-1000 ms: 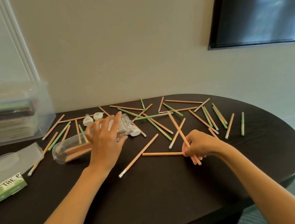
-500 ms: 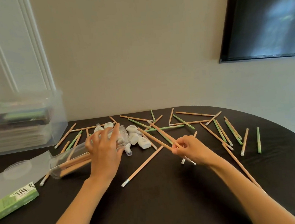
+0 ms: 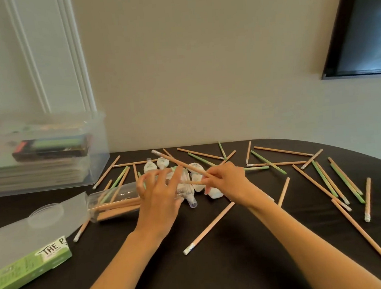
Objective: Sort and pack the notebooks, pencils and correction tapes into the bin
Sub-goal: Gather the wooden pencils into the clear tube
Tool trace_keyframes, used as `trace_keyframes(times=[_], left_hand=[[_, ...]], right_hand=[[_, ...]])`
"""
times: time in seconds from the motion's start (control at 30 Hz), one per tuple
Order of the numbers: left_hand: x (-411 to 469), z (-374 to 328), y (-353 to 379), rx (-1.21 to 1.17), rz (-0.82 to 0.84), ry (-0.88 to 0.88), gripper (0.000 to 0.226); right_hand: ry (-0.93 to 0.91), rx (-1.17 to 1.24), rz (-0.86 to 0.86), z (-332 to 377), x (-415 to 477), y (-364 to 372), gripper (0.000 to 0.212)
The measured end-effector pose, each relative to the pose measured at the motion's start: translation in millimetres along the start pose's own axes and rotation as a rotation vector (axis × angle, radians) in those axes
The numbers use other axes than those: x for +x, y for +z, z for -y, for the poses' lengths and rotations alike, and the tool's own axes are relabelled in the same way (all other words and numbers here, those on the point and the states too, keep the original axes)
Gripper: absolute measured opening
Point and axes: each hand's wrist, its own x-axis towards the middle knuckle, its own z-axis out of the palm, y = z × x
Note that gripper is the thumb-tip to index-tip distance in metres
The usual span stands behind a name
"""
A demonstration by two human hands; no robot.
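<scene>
A clear plastic tube (image 3: 111, 202) lies on its side on the dark table (image 3: 218, 268) with several tan pencils inside. My left hand (image 3: 159, 193) holds its open end, fingers curved over it. My right hand (image 3: 225, 180) pinches tan pencils (image 3: 177, 161) whose ends point toward the tube's mouth. Several white correction tapes (image 3: 163, 163) lie just behind and between my hands. Many tan and green pencils (image 3: 326, 178) are scattered over the table. The clear bin (image 3: 94, 162) at far left holds stacked notebooks (image 3: 37, 173).
A green and clear pencil box (image 3: 23, 272) lies at the front left, with a round clear lid (image 3: 45, 212) behind it. A dark screen (image 3: 363, 25) hangs on the wall at upper right. The table's rounded edge curves along the right side.
My right hand picked pencils off the table at the right and carried them left to the tube's mouth. My left hand stayed on the tube. The camera tilted left and down.
</scene>
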Motion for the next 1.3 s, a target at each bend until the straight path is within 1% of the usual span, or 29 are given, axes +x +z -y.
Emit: trace_keyframes(times=[0.1,0.2,0.27,0.37,0.43,0.5,0.6,0.63,0.73,0.87,0.93,1.0,1.03,1.07,1.13,1.17,1.23,1.3], left_hand=[[1.1,1.6,0.8,0.019,-0.073,0.020,0.075],[3.0,5.8,2.2,0.037,-0.126,0.004,0.075],[4.4,10.1,4.3,0.026,-0.114,-0.037,0.073],[4.0,16.8,5.7,0.009,-0.069,-0.098,0.068],[3.8,20.3,7.6,0.002,-0.057,-0.109,0.067],[4.2,19.7,8.4,0.006,-0.045,-0.105,0.066],[5.4,16.5,8.6,0.006,-0.036,-0.101,0.065],[5.1,15.8,8.2,0.016,-0.034,-0.099,0.066],[4.2,13.9,6.9,0.025,-0.042,-0.096,0.066],[3.9,10.4,6.7,0.013,-0.070,-0.101,0.067],[4.3,9.7,7.0,0.012,-0.091,-0.094,0.069],[5.2,8.5,7.3,0.034,-0.133,-0.060,0.072],[5.6,7.2,7.5,0.047,-0.158,-0.039,0.074],[5.4,5.8,7.7,0.055,-0.180,-0.021,0.075],[4.6,4.0,8.4,0.043,-0.199,-0.013,0.077],[4.4,3.9,8.4,0.032,-0.197,-0.021,0.077],[4.2,4.9,7.7,0.034,-0.208,-0.042,0.077],[5.4,4.7,6.1,0.036,-0.249,-0.053,0.077]], right_hand=[[0.055,0.236,-0.023,18.5,15.8,14.2,0.020],[0.151,0.315,-0.068,31.9,29.9,32.0,0.025],[0.204,0.432,-0.155,35.1,36.7,41.9,0.025],[0.331,0.770,-0.290,32.5,41.5,47.0,0.028],[0.448,0.928,-0.348,24.5,42.8,43.9,0.035],[0.519,1.006,-0.341,16.6,40.2,38.9,0.036],[0.469,1.160,-0.265,10.1,32.5,33.1,0.026],[0.439,1.174,-0.257,9.3,30.0,31.6,0.023],[0.403,1.113,-0.238,10.9,26.3,32.0,0.019],[0.373,0.946,-0.069,19.9,23.5,41.6,0.016],[0.362,0.963,-0.025,21.4,22.8,43.1,0.019],[0.369,1.016,-0.018,22.8,23.7,40.7,0.017],[0.380,0.993,-0.014,23.4,26.7,39.6,0.013],[0.406,0.926,0.012,24.8,27.9,39.1,0.010],[0.468,0.814,0.104,29.8,28.9,37.9,0.017],[0.469,0.829,0.126,30.5,29.3,37.7,0.016],[0.435,0.909,0.101,32.3,28.1,37.3,0.005],[0.412,0.900,0.094,31.6,28.1,37.0,0.008]])
